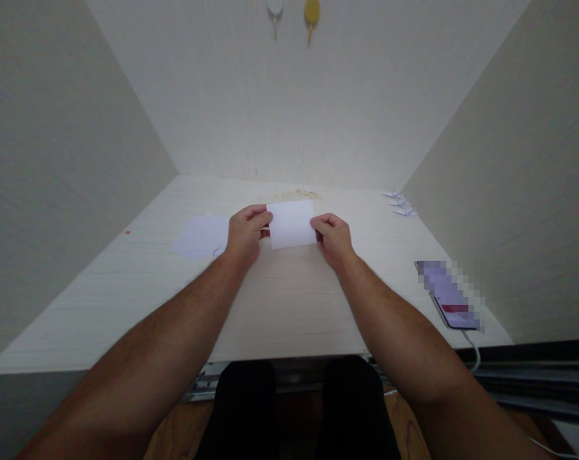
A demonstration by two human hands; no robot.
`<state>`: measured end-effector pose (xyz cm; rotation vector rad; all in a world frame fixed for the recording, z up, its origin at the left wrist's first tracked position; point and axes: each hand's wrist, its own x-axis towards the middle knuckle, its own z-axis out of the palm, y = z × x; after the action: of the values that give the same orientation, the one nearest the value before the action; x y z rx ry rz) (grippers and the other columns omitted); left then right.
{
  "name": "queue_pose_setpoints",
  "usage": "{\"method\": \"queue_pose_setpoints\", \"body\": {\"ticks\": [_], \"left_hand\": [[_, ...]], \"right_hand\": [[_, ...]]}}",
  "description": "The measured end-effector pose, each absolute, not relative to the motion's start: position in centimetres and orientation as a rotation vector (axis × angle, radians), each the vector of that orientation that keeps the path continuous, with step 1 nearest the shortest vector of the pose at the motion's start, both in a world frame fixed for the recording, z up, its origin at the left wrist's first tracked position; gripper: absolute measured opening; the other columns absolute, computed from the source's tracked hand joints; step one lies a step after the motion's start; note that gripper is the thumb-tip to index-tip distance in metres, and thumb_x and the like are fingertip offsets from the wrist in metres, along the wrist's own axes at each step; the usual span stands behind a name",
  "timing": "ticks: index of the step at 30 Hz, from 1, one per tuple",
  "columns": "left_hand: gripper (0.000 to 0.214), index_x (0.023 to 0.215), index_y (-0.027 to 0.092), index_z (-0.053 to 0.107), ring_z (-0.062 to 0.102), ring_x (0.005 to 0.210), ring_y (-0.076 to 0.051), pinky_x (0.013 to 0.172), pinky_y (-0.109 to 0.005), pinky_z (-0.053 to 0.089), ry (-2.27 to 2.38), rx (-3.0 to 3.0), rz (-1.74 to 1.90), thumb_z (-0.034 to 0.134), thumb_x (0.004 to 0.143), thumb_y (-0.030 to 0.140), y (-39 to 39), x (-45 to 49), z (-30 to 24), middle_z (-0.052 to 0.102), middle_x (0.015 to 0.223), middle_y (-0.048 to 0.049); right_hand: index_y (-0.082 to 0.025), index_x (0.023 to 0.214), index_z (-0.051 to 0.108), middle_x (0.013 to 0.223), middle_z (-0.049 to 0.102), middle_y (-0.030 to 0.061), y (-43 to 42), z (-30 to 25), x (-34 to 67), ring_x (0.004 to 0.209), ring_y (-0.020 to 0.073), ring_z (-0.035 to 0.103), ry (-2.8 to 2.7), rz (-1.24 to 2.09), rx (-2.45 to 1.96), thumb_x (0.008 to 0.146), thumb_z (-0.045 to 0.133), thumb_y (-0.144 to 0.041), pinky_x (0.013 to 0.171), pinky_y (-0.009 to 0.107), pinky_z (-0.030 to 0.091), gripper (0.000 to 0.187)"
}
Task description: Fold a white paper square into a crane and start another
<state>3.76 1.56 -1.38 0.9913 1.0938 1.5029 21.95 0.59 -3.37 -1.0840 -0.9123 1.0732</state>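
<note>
A small white sheet of paper (292, 225) is held up between my two hands, a little above the tabletop. My left hand (245, 231) pinches its left edge, thumb on the near face and fingers behind. At the opposite edge, my right hand (333, 236) grips it the same way. More white paper (198, 235) lies flat on the table just left of my left hand, partly covered by that hand. Several small folded white paper pieces (401, 204) with pointed ends sit at the back right.
A phone (447, 295) with a blurred screen lies at the right, a white cable (475, 351) running from its lower end over the front edge. Walls enclose the white table (299, 306) at the back and sides. Two hooks, one white (275, 7), one yellow (312, 11), hang on the back wall.
</note>
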Motion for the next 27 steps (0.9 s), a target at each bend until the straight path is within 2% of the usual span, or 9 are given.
{"method": "queue_pose_setpoints", "body": {"ticks": [9, 16, 27], "left_hand": [[0.025, 0.081, 0.016, 0.073, 0.057, 0.058, -0.012, 0.049, -0.023, 0.044, 1.160, 1.005, 1.578, 0.076, 0.057, 0.024, 1.2, 3.8, -1.6, 0.066, 0.070, -0.0012], [0.023, 0.078, 0.017, 0.070, 0.050, 0.047, -0.009, 0.043, -0.022, 0.038, 1.168, 1.009, 1.577, 0.075, 0.056, 0.022, 0.9, 3.3, -2.3, 0.060, 0.060, 0.0029], [0.021, 0.075, 0.017, 0.068, 0.048, 0.045, -0.008, 0.042, -0.022, 0.037, 1.152, 0.999, 1.597, 0.075, 0.055, 0.021, 0.6, 3.7, -2.2, 0.058, 0.057, 0.0041]], "right_hand": [[-0.019, 0.064, 0.065, 0.050, 0.053, -0.0058, -0.2, -3.3, 22.0, 0.049, 0.0087, 0.043, -0.948, 1.074, -1.087, 0.061, 0.075, -0.031, 0.049, 0.024, 0.030, 0.016], [-0.019, 0.067, 0.066, 0.051, 0.055, -0.0055, -0.6, -3.5, 21.7, 0.048, 0.0090, 0.043, -0.957, 1.082, -1.147, 0.062, 0.076, -0.034, 0.049, 0.025, 0.029, 0.019], [-0.019, 0.067, 0.066, 0.051, 0.054, -0.0061, -0.8, -3.5, 21.7, 0.049, 0.0091, 0.041, -0.943, 1.085, -1.157, 0.060, 0.076, -0.035, 0.050, 0.025, 0.028, 0.020]]}}
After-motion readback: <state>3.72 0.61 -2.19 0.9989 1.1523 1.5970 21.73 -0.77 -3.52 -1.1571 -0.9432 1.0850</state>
